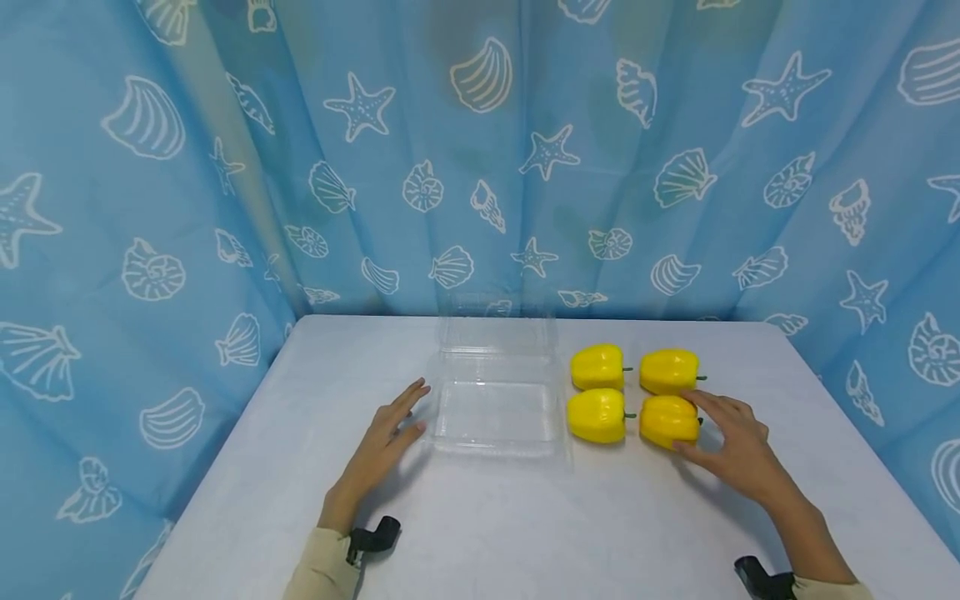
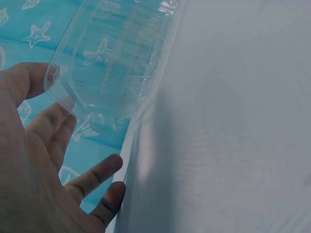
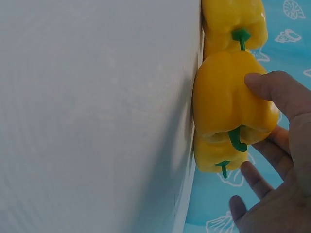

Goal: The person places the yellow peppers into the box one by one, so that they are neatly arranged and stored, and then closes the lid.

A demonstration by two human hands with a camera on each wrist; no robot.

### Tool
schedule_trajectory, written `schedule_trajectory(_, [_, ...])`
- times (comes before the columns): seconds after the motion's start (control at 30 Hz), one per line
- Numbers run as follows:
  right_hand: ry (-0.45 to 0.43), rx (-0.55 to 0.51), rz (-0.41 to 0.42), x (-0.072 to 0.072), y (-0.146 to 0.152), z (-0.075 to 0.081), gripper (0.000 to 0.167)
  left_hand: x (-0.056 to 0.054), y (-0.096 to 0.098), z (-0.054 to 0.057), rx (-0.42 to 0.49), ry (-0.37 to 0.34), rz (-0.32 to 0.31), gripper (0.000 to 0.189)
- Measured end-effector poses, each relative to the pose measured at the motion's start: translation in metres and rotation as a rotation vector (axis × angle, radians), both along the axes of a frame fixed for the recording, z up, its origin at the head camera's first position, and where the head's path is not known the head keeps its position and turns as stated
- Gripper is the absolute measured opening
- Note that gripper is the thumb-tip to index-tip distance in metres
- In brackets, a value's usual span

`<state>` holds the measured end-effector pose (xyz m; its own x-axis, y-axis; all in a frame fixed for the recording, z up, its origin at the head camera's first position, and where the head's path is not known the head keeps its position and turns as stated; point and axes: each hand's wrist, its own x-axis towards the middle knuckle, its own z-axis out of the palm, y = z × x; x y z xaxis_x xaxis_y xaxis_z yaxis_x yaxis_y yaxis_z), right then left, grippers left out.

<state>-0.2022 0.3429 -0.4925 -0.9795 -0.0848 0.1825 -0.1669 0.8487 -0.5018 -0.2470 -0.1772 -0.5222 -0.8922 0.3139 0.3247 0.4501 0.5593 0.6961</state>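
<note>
Fingers (image 1: 404, 403) spread apart, left hand (image 1: 381, 437) flanks clear container (image 1: 497, 413) while right hand (image 1: 738, 451) pinches near-right yellow pepper (image 1: 664, 421).

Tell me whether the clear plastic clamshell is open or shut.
Open. The clear plastic clamshell has its lid back behind its base, which lies uncovered.

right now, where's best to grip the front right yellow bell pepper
Grip the yellow bell pepper across its rounded body, probably from the right, fingers spanning near to far: its stem points right, with other yellow bell peppers left and behind.
</note>
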Motion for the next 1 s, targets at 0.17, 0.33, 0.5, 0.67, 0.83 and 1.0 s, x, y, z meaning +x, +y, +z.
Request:
schedule_trajectory(0.17, [0.035,0.025,-0.013,0.001,0.001,0.002,0.083,0.001,0.000,-0.003,0.008,0.002,0.001,0.055])
schedule_trajectory(0.33, [0.032,0.046,-0.021,0.004,-0.001,0.007,0.082,0.000,-0.002,-0.004,0.002,-0.010,0.003,0.055])
schedule_trajectory(0.5, [0.063,0.040,-0.036,0.009,-0.003,0.016,0.081,-0.001,-0.002,-0.003,0.010,-0.005,-0.015,0.055])
schedule_trajectory(0.67, [0.116,0.027,-0.032,0.009,-0.007,0.026,0.077,-0.002,-0.003,-0.002,0.003,0.013,-0.025,0.055])
schedule_trajectory(0.83, [0.182,0.028,-0.025,0.005,-0.013,0.035,0.075,-0.002,-0.003,-0.003,0.002,0.018,-0.027,0.055])
schedule_trajectory(1.0, [0.210,0.025,-0.022,-0.001,-0.022,0.042,0.072,-0.002,-0.006,-0.005,0.001,0.023,-0.028,0.055])
